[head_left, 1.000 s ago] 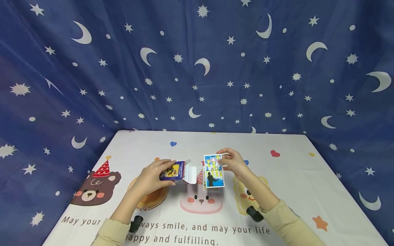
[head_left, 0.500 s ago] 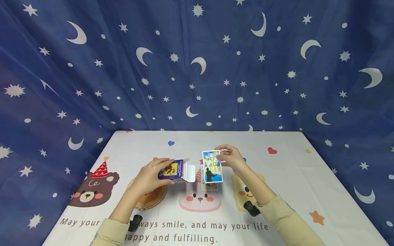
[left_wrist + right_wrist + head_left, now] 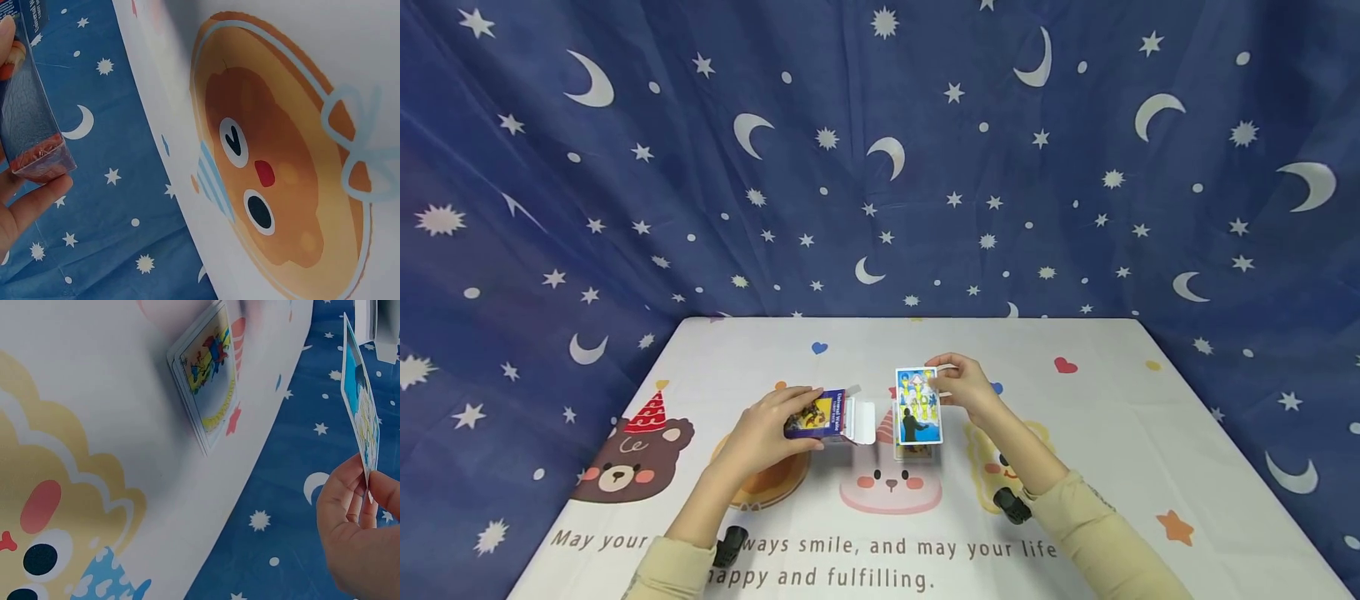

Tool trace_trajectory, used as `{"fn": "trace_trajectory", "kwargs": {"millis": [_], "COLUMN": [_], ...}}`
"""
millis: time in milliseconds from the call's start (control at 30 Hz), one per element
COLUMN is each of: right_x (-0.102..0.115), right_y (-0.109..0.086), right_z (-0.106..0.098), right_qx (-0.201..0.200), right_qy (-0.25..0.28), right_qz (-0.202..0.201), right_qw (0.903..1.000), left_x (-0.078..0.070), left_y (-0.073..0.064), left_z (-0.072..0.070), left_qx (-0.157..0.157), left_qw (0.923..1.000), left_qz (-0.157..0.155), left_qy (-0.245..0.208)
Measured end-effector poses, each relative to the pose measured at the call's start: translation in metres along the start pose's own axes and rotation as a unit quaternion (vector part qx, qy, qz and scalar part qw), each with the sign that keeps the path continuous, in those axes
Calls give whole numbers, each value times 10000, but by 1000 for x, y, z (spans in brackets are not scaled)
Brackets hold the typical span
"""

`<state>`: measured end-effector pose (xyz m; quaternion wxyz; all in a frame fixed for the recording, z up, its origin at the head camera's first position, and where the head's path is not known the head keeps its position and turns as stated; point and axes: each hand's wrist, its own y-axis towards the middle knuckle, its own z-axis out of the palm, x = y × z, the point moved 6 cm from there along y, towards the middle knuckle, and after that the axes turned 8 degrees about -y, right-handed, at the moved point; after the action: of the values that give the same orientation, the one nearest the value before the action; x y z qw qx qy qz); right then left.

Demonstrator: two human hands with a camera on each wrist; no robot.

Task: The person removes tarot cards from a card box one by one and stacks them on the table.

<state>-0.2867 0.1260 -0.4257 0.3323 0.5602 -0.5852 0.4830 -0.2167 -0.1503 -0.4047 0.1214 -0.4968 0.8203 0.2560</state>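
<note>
My left hand (image 3: 772, 429) grips a purple card box (image 3: 818, 415) from its left side, its white end flap (image 3: 865, 422) folded out toward the right. In the left wrist view the box (image 3: 31, 103) shows a clear side, with fingers along its edges. Between thumb and fingers of my right hand (image 3: 967, 389), an illustrated tarot card (image 3: 919, 408) is pinched by its upper right edge. Under that card, on the table, lies a small stack of cards (image 3: 913, 452), mostly hidden in the head view. From the right wrist the stack (image 3: 206, 375) appears face up, well apart from the held card.
A white tablecloth (image 3: 1000, 346) printed with cartoon figures and lettering covers the table. Behind it hangs a dark blue curtain (image 3: 820, 167) with moons and stars. Black devices (image 3: 1013, 506) sit at both wrists.
The right hand has lifted the card slightly away from the stack, so more of the stack's lower edge shows. The left hand keeps its hold on the box.
</note>
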Motion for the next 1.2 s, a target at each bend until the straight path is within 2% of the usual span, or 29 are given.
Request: {"fn": "trace_trajectory", "kwargs": {"millis": [333,800,1033,1200], "right_x": [-8,-20,-28,-36], "right_y": [5,15,20,23], "right_z": [5,5,6,7], "right_qx": [128,91,-111,-109], "right_qy": [78,-6,-245,-259], "right_qz": [-5,-83,136,229], "right_qw": [9999,9999,9995,9993], "left_x": [3,4,5,4], "left_y": [0,1,1,1], "left_z": [3,5,5,6], "left_qx": [59,87,73,85], "left_qw": [10000,9999,9999,9999], "left_qz": [-59,-107,-133,-134], "left_qy": [-15,-63,-67,-60]}}
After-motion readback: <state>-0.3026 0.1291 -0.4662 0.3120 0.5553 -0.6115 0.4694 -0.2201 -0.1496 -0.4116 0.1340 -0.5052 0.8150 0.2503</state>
